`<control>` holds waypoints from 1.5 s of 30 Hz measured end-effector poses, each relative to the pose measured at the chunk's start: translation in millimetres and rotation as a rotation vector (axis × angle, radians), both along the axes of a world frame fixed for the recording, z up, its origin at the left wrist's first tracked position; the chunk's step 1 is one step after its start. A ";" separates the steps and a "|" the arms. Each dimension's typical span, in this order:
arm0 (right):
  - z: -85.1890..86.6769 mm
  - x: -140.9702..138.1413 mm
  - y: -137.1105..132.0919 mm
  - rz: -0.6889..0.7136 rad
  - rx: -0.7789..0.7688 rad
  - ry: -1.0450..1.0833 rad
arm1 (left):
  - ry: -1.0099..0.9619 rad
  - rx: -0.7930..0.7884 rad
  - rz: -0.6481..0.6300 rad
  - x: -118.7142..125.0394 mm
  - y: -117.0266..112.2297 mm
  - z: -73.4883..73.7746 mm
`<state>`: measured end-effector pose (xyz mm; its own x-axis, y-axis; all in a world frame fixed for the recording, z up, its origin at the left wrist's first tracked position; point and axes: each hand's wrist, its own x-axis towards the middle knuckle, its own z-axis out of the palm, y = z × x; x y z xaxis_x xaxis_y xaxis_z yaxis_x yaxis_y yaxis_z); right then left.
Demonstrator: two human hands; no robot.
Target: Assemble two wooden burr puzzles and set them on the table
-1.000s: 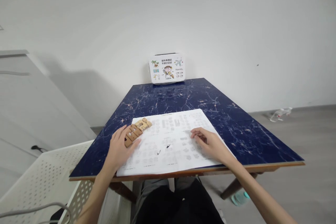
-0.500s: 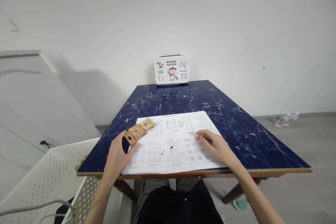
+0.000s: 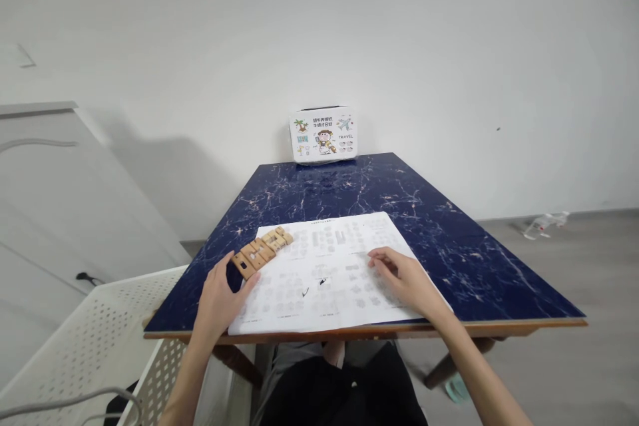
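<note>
**Wooden pieces lie in a slanting row at your left hand**

The row runs over the far-left part of the paper sheet, its near end reaching past the sheet's edge onto the blue table. Your left hand is spread, thumb and fingers wide apart around that near end; the tips sit right at the wood, but you cannot tell from this view whether they press on it. Your right hand rests over the right side of the sheet, fingers loosely curled, a small gap to the thumb, nothing visible in it.

Expect each piece to feel light, hard and rigid, hardly fragile, with dry wood giving fair grip. The notches and openings make good purchase: pinch one piece across its two ends or by its long edges, thumb against fingers. The row looks like separate pieces laid side by side, so lifting it by one end would probably pull it apart. The paper is thin and limp, likely to slide or crease under a dragging palm, so take pieces straight up.
</note>
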<state>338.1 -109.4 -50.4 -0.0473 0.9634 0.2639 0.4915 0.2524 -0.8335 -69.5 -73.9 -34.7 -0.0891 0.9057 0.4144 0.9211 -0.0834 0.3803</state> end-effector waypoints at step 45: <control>1.1 -1.9 0.8 -0.004 0.012 -0.027 | 0.020 -0.031 0.007 -4.5 5.8 -2.3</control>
